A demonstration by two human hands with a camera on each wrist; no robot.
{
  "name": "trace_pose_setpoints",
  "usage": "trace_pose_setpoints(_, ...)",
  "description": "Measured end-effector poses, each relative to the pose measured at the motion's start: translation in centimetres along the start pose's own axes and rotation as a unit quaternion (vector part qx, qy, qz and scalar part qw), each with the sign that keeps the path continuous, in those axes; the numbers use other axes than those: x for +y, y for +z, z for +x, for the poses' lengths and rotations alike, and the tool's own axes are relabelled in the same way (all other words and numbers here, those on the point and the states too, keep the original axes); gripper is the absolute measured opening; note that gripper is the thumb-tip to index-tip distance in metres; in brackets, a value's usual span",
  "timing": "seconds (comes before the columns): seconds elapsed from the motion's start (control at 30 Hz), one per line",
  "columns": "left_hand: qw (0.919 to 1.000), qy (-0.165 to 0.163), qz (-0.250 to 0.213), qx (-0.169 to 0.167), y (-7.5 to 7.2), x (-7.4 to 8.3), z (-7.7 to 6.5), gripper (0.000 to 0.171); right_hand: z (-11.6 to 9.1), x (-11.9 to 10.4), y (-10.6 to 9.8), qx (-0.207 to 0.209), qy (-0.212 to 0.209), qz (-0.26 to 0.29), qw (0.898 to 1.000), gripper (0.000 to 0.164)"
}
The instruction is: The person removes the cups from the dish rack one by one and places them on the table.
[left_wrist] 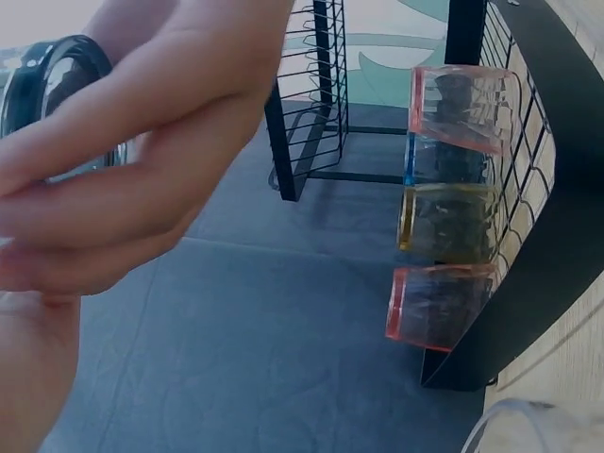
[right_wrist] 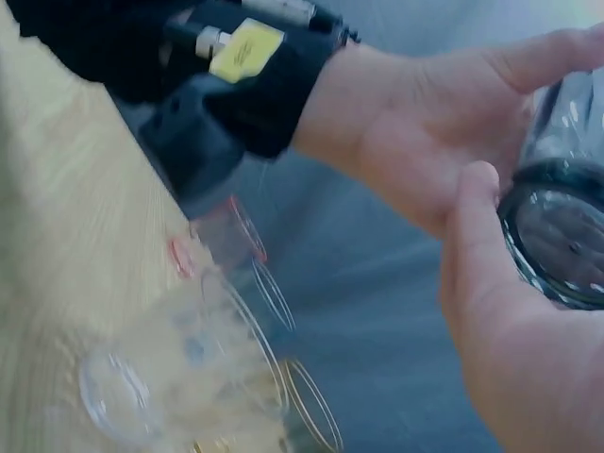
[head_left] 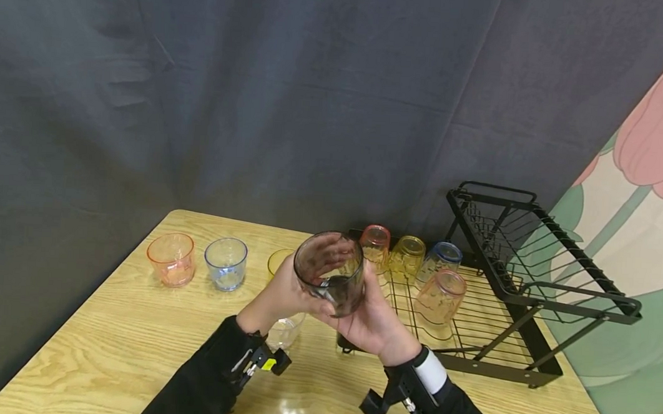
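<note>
You have the dark smoky glass (head_left: 330,272) cradled between both hands above the near middle of the tabletop (head_left: 105,345), just off the left edge of the black dish rack (head_left: 530,286), its mouth tipped up and back toward you. Your left hand (head_left: 282,295) wraps the left wall, fingers curled round it, and your right hand (head_left: 367,318) cups the base and right wall from below; the right wrist view shows that thumb (right_wrist: 477,203) lying along the rim of the base. Both grips are closed on the glass, neither wide nor loose. Keep the hold on the wall and base rather than the lip, since a smooth tumbler would likely slide if squeezed near the rim. Judging by the rack, 4 tumblers already stand mouth down on its lower wire shelf: a red one (head_left: 376,245), a yellow one (head_left: 407,256), a blue one (head_left: 440,258) along the back edge, and a pink one (head_left: 440,295) nearer the front. If yours goes there too, turn it fully over before lowering, and settle it in the free wires beside the pink one without knocking it. Both wrists are bent inward, forearms converging from the near edge. Mind the clear glass (head_left: 284,331) right under your left wrist, and the orange glass (head_left: 172,258), blue glass (head_left: 225,263) and yellow glass (head_left: 278,260) along the left back edge.
</note>
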State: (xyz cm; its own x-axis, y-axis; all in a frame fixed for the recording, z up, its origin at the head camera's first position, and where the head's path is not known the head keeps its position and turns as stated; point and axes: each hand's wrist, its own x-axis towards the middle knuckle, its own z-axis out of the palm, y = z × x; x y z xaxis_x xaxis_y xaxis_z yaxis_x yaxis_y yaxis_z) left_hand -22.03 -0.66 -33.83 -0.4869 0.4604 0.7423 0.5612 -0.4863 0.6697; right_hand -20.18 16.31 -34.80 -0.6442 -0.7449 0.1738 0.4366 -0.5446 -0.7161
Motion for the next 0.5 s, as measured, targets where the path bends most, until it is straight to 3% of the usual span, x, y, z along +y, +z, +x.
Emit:
trace_pose_setpoints(0.27, 0.9978, -0.048, 0.043, 0.015, -0.2, 0.7, -0.5, 0.095, -0.6, -0.6, -0.2, 0.046, 0.03, -0.132, 0.99, 0.059)
trace_pose_setpoints(0.5, 0.9958, -0.067, 0.06, 0.019, -0.8, 1.0, -1.1, 0.092, -1.0, -1.5, 0.1, 0.089, -0.01, -0.248, 0.965, 0.048)
